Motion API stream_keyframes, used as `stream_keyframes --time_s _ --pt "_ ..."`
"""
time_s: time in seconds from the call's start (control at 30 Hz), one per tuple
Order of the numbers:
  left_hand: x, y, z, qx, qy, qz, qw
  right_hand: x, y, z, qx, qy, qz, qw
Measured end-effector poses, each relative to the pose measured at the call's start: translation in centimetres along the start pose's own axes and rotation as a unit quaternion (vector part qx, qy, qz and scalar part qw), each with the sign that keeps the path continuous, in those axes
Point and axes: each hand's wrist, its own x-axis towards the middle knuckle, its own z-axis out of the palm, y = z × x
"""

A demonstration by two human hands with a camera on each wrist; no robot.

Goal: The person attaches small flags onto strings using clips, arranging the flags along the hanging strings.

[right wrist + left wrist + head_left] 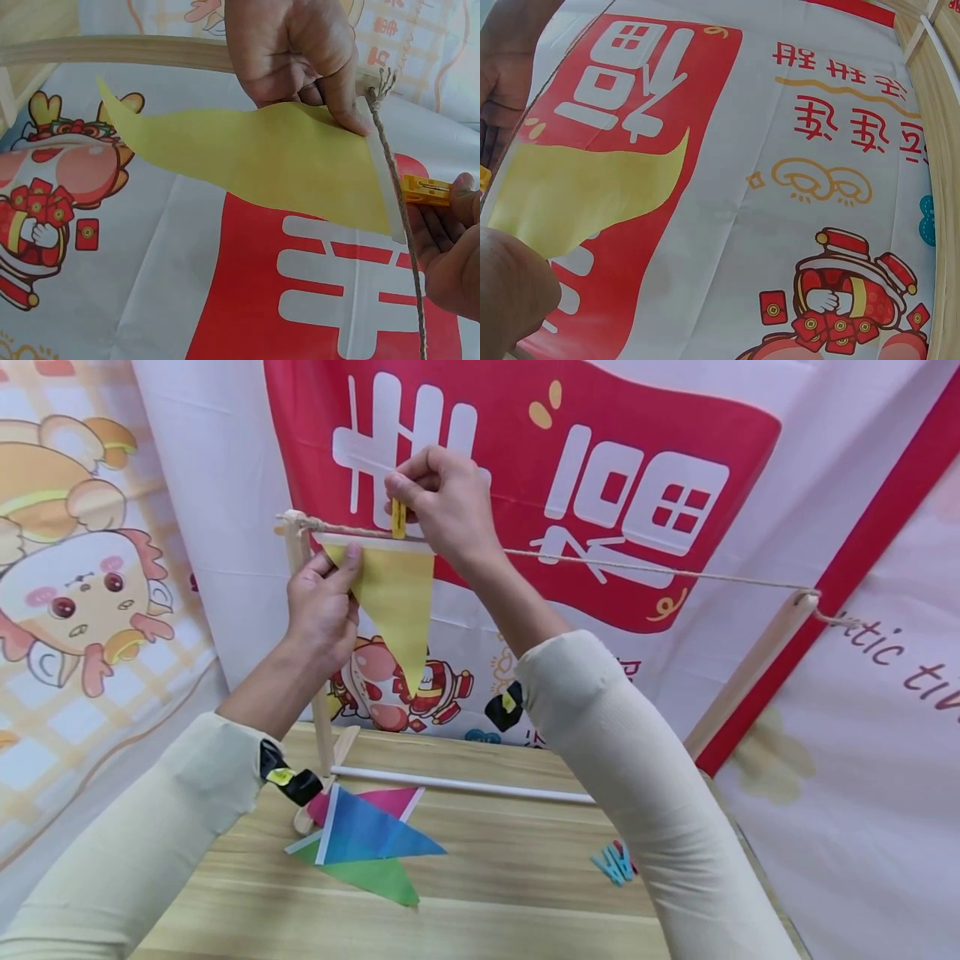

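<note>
Yellow and matte, a triangular pennant hangs point down in front of a red-and-white printed cloth, above the tabletop toward its far left corner. Its top edge carries a white strip along a twisted rope; the right wrist view shows its long sides rippling and its tip curling. The left hand pinches the strip's left end, thumb in front. The right hand grips a yellow clothespin between thumb and curled fingers, its lower end at the strip; whether it bites the cloth I cannot tell. The rope runs from a wooden left post, near the pennant's left corner, to a right post. Beneath, a white rod lies near the tabletop's far edge. Pink, blue and green pennants overlap nearer the left edge, blue uppermost; toward the right edge, blue and red clothespins lie bunched beside the right sleeve.
</note>
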Motion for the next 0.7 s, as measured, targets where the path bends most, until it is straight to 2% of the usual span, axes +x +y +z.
stream_keyframes --time_s 0.13,0.5,0.7 --pt "-0.02 0.10 0.09 -0.002 0.002 -0.006 1.0000 0.22 0.06 0.43 -0.007 -0.002 0.017 0.9998" --pt "0.02 0.32 0.12 -0.007 0.007 -0.017 0.9998 0.45 -0.38 1.08 -0.077 -0.021 0.015 0.9967" --pt "0.06 0.36 0.29 -0.017 0.009 -0.021 0.9996 0.42 -0.49 1.01 -0.091 -0.034 0.016 0.9951"
